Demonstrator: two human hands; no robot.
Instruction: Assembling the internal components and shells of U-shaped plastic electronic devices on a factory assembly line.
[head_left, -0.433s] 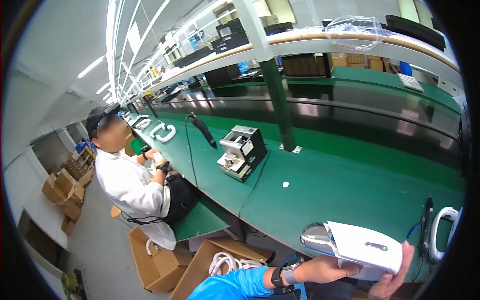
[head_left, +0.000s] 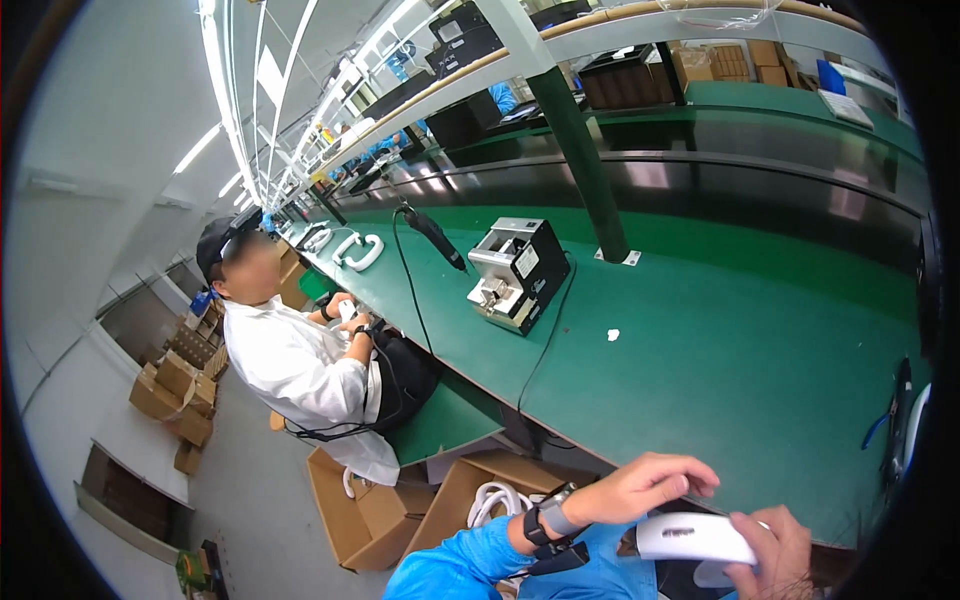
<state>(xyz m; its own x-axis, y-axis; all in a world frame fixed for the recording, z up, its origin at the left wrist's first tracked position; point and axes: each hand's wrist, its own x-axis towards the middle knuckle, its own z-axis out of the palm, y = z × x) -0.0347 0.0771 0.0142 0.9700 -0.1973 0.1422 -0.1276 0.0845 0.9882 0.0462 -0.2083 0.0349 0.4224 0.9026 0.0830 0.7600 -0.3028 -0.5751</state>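
Note:
Low at the right, my right hand [head_left: 780, 548] grips the end of a rounded white plastic appliance body [head_left: 697, 537], fingers curled over it. A small dark slot shows on its upper side, and its left end lies over my lap. My left hand [head_left: 645, 487] hovers just above it, fingers stretched toward the right and holding nothing. A watch and dark straps circle my left wrist, below a blue sleeve [head_left: 450, 570]. The underside of the white body is hidden.
On the green bench [head_left: 690, 400] stands a metal-and-black machine [head_left: 515, 275] with a hanging electric screwdriver [head_left: 435, 238] beside it. A black-handled tool [head_left: 897, 425] lies far right. A co-worker in white [head_left: 300, 365] sits left. Cardboard boxes [head_left: 365, 510] with white curved parts stand below.
My left hand has let go of the white body and lifted off it. The body has moved lower and left, toward my lap, in my right hand. The view has shifted.

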